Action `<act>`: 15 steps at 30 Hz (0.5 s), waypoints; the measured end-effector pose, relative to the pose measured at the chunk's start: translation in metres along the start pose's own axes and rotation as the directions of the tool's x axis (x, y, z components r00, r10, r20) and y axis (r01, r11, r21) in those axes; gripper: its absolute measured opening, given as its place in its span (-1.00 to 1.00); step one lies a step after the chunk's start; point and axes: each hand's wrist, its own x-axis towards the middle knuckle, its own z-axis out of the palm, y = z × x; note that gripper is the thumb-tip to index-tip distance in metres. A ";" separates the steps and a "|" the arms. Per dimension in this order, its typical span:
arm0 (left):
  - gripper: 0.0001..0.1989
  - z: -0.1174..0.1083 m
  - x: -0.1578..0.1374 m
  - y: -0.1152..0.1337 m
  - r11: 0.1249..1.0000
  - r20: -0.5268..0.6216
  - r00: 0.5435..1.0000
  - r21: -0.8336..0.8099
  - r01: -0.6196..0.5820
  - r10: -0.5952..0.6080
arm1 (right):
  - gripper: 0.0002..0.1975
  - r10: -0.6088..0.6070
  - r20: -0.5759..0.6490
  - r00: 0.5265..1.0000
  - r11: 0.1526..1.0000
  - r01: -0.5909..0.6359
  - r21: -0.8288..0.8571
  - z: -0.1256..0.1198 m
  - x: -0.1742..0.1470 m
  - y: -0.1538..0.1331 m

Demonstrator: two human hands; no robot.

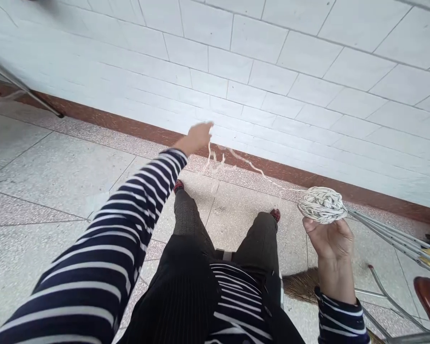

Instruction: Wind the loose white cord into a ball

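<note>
My right hand (331,243) is wrapped from below around a wound bundle of white cord (322,205), the thumb and fingers pressing on its underside. From the bundle's left side a loose strand (251,165) runs up and across toward my left hand (199,136), sagging a little. My left arm is stretched out forward, its fingers closed in a pinch on the cord's far end. Frayed, kinked tail pieces (209,155) dangle just below those fingers, slightly blurred.
A white tiled wall (254,71) with a red-brown base strip stands ahead. Below is a stone-tiled floor (39,162). At right are metal crutches (387,224), a broom head (301,285) and a metal-legged chair (383,286). Metal legs (39,95) stand at far left.
</note>
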 end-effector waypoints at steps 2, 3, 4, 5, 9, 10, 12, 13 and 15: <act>-0.67 0.033 -0.051 -0.024 0.972 0.259 0.943 0.157 0.173 -0.209 | -0.52 0.035 0.029 0.999 0.999 -0.036 0.027 0.008 0.006 0.000; -0.62 0.050 -0.077 -0.028 0.947 0.396 0.868 0.233 0.222 -0.301 | -0.51 0.069 0.031 0.997 0.997 -0.071 0.042 0.014 0.011 0.001; -0.58 0.066 -0.102 -0.027 0.933 0.508 0.787 0.265 0.244 -0.350 | -0.52 0.112 0.024 0.993 0.992 -0.114 0.056 0.019 0.016 0.003; -0.56 0.081 -0.124 -0.024 0.940 0.585 0.737 0.238 0.244 -0.339 | -0.52 0.157 0.009 0.988 0.985 -0.157 0.072 0.025 0.021 0.005; -0.52 0.131 -0.183 0.004 0.963 0.689 0.705 -0.038 0.266 -0.167 | -0.49 0.308 -0.026 0.951 0.947 -0.304 0.100 0.048 0.036 0.016; -0.50 0.138 -0.190 0.011 0.961 0.675 0.725 -0.086 0.264 -0.139 | -0.49 0.322 -0.012 0.947 0.943 -0.319 0.093 0.053 0.038 0.017; -0.45 0.147 -0.196 0.023 0.950 0.637 0.762 -0.151 0.272 -0.117 | -0.48 0.326 0.046 0.944 0.942 -0.329 0.066 0.060 0.037 0.018; -0.42 0.148 -0.198 0.028 0.939 0.625 0.773 -0.188 0.288 -0.112 | -0.47 0.324 0.084 0.942 0.943 -0.329 0.047 0.062 0.035 0.018; -0.40 0.148 -0.198 0.039 0.882 0.624 0.775 -0.301 0.362 -0.105 | -0.48 0.320 0.157 0.934 0.946 -0.325 0.006 0.065 0.033 0.018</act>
